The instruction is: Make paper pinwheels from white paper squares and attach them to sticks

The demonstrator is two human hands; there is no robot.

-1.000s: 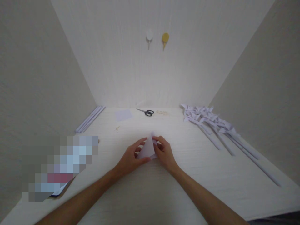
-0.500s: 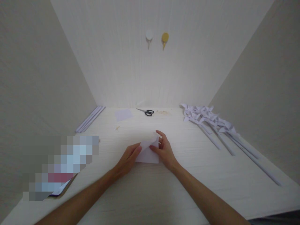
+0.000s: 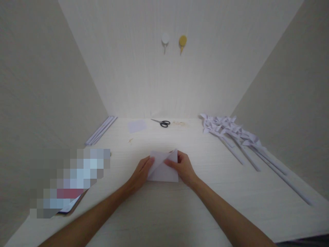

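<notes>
A white sheet of paper (image 3: 164, 172) with a diagonal crease or fold line is held between my two hands above the table. My left hand (image 3: 141, 171) pinches its left side, thumb on the near face. On the right side, my right hand (image 3: 184, 168) grips the paper with the thumb pressed on its face and the fingers behind it, mostly hidden. Beyond the hands lie black-handled scissors (image 3: 164, 123) and a flat square of paper (image 3: 137, 126).
Paper pinwheels on sticks (image 3: 228, 130) lie in a heap at the right. Rolled paper sticks (image 3: 101, 130) rest by the left wall. A phone-like device (image 3: 70, 204), largely pixelated, is at the left. Small tan bits (image 3: 179, 123) lie near the scissors. Two hooks (image 3: 182, 41) hang on the back wall.
The paper has come up flatter towards me, showing more of its face. My right fingers, earlier stretched past its top edge, have moved down behind it. The view has shifted slightly.
</notes>
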